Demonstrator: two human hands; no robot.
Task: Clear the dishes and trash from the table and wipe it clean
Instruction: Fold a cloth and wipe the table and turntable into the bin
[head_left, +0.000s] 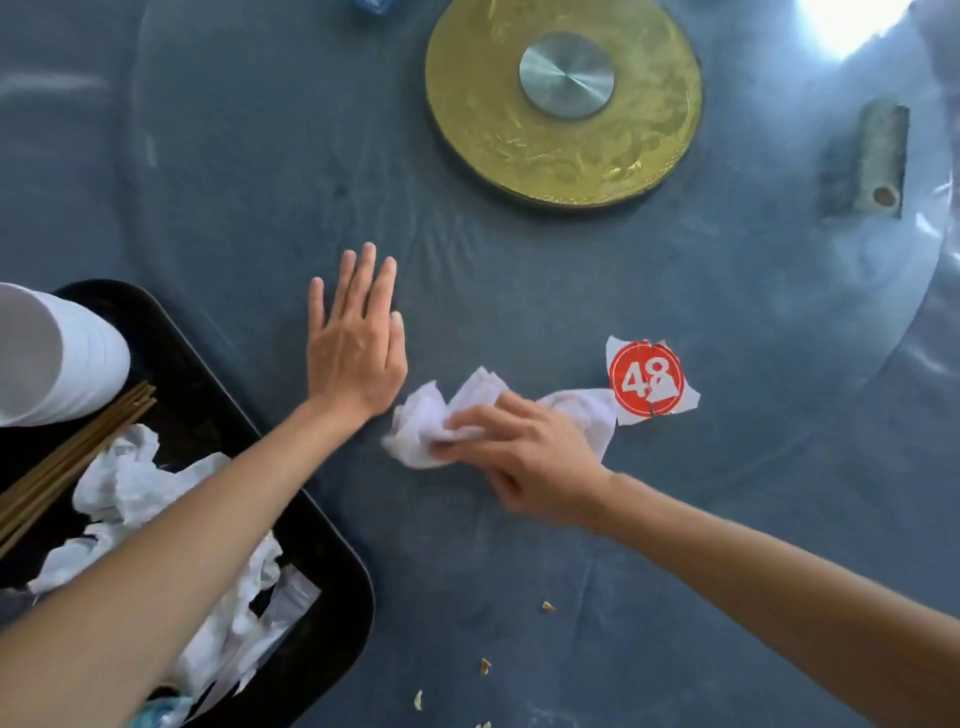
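Observation:
My right hand (524, 457) grips a crumpled white napkin (436, 415) pressed on the dark blue table (519, 291). My left hand (356, 338) lies flat on the table just left of the napkin, fingers spread, holding nothing. A torn white wrapper with a red "48" circle (647, 382) lies right of the napkin. Small yellowish crumbs (485, 665) are scattered near the front edge. A black tray (317, 525) at the left holds stacked white bowls (57, 358), wooden chopsticks (67, 457) and crumpled tissues (130, 483).
A gold disc with a metal hub (563, 98) sits at the centre under a glass turntable (883, 312). A greenish tube-shaped object (878, 156) lies at the far right. A blue item (374, 5) shows at the top edge.

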